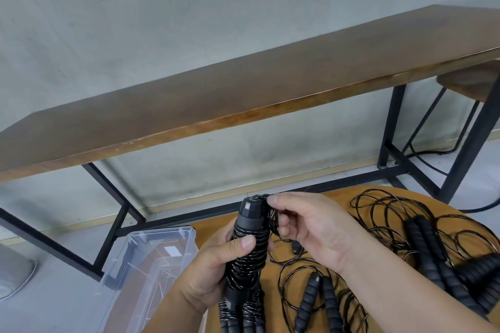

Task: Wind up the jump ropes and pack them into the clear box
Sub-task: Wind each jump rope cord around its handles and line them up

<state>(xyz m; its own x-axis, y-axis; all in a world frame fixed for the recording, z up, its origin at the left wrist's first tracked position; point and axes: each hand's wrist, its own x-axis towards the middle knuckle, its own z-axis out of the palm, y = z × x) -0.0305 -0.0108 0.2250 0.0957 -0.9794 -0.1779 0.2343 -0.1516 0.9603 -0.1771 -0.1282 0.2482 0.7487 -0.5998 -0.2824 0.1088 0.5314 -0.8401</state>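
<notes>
Now the left hand grips the wound jump rope above the surface; the right hand pinches its cord end. Next, tucking it, then the clear box.

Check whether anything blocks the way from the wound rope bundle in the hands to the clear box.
Nothing visible does. The left hand grips the wound bundle; the right hand pinches its cord end. The clear box sits open-topped just to the left, no lid on it.
</notes>
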